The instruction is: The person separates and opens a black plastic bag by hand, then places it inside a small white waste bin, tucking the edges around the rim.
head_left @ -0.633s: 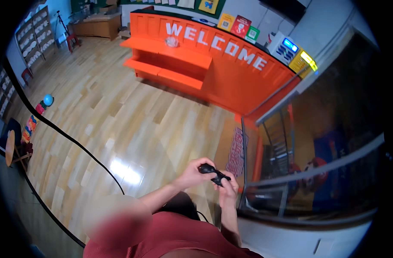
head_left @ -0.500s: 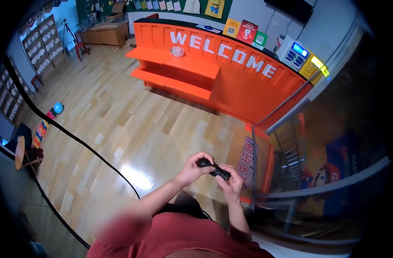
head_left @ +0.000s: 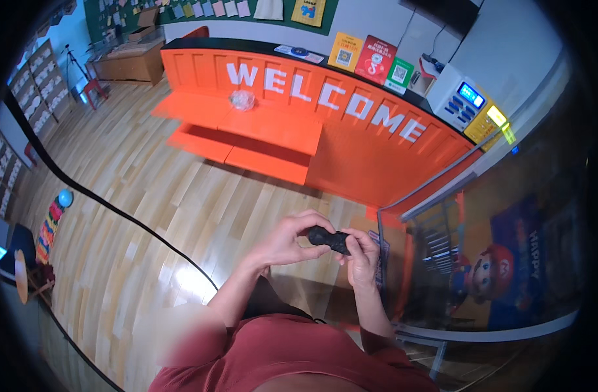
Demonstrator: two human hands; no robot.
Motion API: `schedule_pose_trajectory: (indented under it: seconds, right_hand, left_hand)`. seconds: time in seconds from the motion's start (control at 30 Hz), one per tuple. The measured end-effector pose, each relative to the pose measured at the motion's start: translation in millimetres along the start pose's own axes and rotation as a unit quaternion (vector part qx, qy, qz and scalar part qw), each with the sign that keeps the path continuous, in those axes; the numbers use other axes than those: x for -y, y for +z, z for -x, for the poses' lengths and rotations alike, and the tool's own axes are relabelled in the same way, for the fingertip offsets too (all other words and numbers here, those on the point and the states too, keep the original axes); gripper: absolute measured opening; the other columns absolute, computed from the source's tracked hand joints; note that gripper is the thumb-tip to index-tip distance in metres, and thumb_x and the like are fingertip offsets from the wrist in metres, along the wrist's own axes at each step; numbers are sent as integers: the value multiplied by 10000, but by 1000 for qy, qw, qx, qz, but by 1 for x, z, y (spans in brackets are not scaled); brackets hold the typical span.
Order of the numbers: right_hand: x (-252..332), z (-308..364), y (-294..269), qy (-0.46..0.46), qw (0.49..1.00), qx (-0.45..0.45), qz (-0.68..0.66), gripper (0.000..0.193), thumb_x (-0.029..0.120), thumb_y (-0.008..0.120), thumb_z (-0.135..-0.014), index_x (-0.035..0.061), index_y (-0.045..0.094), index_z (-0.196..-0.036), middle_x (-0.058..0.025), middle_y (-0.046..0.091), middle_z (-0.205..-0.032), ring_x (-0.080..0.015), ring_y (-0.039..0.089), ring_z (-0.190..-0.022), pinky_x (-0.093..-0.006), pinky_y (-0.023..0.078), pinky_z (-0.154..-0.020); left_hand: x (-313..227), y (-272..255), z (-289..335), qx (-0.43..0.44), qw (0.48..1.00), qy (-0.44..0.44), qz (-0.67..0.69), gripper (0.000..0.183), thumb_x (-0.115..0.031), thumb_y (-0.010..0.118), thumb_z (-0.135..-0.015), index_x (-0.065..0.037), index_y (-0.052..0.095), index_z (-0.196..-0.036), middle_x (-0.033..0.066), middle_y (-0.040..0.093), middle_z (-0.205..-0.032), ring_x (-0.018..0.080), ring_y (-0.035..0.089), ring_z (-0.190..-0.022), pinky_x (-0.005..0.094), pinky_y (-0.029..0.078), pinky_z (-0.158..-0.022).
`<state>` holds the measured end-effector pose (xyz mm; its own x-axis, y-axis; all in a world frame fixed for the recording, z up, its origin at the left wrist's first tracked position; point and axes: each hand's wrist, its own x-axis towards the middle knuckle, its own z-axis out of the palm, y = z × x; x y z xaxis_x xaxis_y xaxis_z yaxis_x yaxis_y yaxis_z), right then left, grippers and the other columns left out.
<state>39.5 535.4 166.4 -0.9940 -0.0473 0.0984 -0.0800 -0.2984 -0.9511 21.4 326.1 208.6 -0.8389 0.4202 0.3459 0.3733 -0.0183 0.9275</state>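
Observation:
A small black two-lobed bundle (head_left: 329, 239), whose exact kind I cannot make out, is held in front of my body. My left hand (head_left: 287, 240) curves around its rounded left end, thumb below and fingers above, with a gap between the palm and the bundle. On the other end, my right hand (head_left: 360, 256) pinches it between thumb and fingers. Both forearms come up from the maroon sleeves (head_left: 377, 353). Parts of the bundle's right end are hidden behind the right fingers.
Ahead stands an orange counter (head_left: 371, 157) with low shelves holding a clear plastic bundle (head_left: 242, 100). A glass door (head_left: 508, 326) is close on my right. A black cable (head_left: 149, 230) crosses the left side. Further left are a blue ball (head_left: 65, 198) and a round stool (head_left: 21, 277).
The view has shifted, and the counter looks closer. My left fingers have loosened and spread around the bundle, which lies more level. The right hand keeps its pinch.

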Motion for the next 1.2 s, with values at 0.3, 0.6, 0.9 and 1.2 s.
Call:
schedule_pose_trajectory:
  seconds: [0.3, 0.6, 0.9, 1.2]
  right_hand:
    - [5, -162, 21, 1, 989, -143, -32, 308, 285, 493, -982, 4, 585, -1070, -124, 656, -873, -129, 561, -539, -229, 407, -435]
    - [-61, -285, 0, 97, 989, -92, -57, 206, 124, 487, -962, -5, 612, -1065, -107, 646, -849, -151, 560, -615, -271, 437, -559]
    - [106, -428, 80, -234, 869, 361, -244, 72, 65, 612, -869, -3, 632, -884, -153, 604, -826, -218, 576, -630, -312, 469, -564]
    - [132, -461, 117, -353, 864, 323, -159, 160, 257, 707, -852, 142, 702, -963, -83, 592, -946, -145, 570, -682, -258, 438, -580]
  left_hand:
    - [72, -83, -182, 6, 998, 28, 51, 224, -68, 705, -679, -44, 660, -897, 22, 609, -748, 87, 547, -654, 252, 448, -609]
    - [178, -261, -379, -357, 933, 30, -29, 178, -81, 720, -729, -26, 661, -888, 10, 608, -744, 82, 549, -691, 240, 459, -624]
    - [245, -371, -579, -214, 926, -36, -309, 229, -175, 695, -814, -5, 658, -964, 40, 628, -724, 121, 570, -688, 284, 481, -666]
    - [294, -336, -666, 56, 987, -151, 23, 212, -95, 670, -860, 46, 621, -1012, 57, 657, -914, 106, 626, -857, 221, 509, -794]
